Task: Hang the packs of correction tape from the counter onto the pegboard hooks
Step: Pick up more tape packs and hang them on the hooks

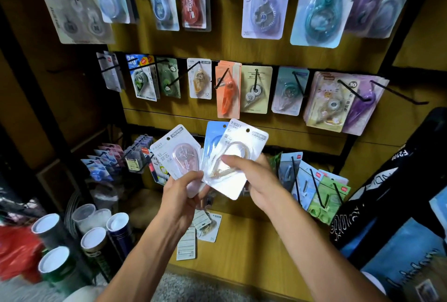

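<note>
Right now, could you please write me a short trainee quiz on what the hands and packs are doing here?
1. True or false: the left hand holds a pack with a pink dispenser.
2. Which pack does the right hand grip: A) orange, B) white, C) green?
3. Where do the packs not yet picked up lie?

Key: 1 true. 2 B, with a blue pack behind it. 3 On the wooden counter, below the hands.

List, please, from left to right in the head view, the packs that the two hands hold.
Pink pack in the left hand → blue pack → white pack in the right hand.
</note>
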